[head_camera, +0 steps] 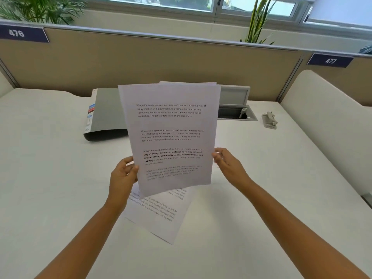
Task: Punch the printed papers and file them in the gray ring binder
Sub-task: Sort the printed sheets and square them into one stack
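- Two hands hold a stack of printed papers [171, 135] upright above the table [50, 178]: the left hand [122, 174] pinches its left edge, the right hand [225, 162] grips its right edge.
- One more printed sheet [159, 216] lies flat on the table beneath, near.
- The closed gray ring binder [106, 115] lies far left; the hole punch [269, 119] sits far right.

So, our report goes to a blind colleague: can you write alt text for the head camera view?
Two bare hands, left hand and right hand, hold printed papers upright above a white desk. Another printed sheet lies flat below them; a closed gray ring binder lies behind left, a hole punch behind right.
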Tool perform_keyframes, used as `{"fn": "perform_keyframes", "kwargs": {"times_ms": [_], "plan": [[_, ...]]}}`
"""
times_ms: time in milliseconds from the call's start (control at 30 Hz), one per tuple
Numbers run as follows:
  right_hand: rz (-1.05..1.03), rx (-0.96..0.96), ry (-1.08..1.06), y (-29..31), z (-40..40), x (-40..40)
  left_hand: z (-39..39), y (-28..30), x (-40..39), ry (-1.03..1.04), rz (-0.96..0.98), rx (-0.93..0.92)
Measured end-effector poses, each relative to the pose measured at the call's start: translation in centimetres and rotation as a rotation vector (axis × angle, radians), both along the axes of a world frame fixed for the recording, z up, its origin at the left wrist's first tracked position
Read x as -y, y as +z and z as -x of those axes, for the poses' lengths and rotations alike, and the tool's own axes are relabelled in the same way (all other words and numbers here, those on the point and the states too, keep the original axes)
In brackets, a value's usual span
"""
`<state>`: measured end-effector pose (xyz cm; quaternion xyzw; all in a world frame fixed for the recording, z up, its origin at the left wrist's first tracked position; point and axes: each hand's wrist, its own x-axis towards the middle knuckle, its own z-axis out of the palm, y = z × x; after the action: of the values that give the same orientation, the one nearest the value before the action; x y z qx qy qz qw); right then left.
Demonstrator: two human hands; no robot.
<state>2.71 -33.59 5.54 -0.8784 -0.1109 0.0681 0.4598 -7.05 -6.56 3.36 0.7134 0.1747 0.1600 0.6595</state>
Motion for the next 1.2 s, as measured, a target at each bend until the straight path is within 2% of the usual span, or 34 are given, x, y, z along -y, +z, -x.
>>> {"fn": "perform_keyframes", "kwargs": {"times_ms": [167,367,467,633,733,900,1033,1100,1200], "plan": [[0.406,0.052,0.106,-2.3,-3.1,2.1,-0.1,-2.3,-0.1,0.111,0.127,-0.122],[0.643,-0.054,0.252,-5.4,-3.8,3.0,-0.6,-4.6,0.0,0.207,0.075,-0.230],[0.689,-0.038,0.151,-5.9,-2.9,3.6,-1.0,-5.2,-0.2,0.230,0.030,-0.263],[1.014,0.071,-0.003,-4.6,1.0,3.3,-1.3,-5.7,-0.4,0.217,-0.007,-0.312],[0.979,0.058,0.044,-3.4,3.6,2.5,-1.2,-5.4,-0.3,0.200,-0.020,-0.312],[0.714,-0.001,0.105,-2.1,5.1,2.9,-1.2,-5.6,-0.6,0.178,-0.005,-0.318],[0.716,-0.096,0.262,-3.2,4.4,3.8,-1.2,-5.7,-0.7,0.173,-0.022,-0.331],[0.639,-0.137,0.235,-4.7,4.0,4.6,-1.2,-5.8,-0.7,0.168,-0.015,-0.325],[0.582,-0.094,0.185,-6.5,4.1,5.1,-1.3,-5.8,-0.7,0.163,-0.019,-0.323]]}}
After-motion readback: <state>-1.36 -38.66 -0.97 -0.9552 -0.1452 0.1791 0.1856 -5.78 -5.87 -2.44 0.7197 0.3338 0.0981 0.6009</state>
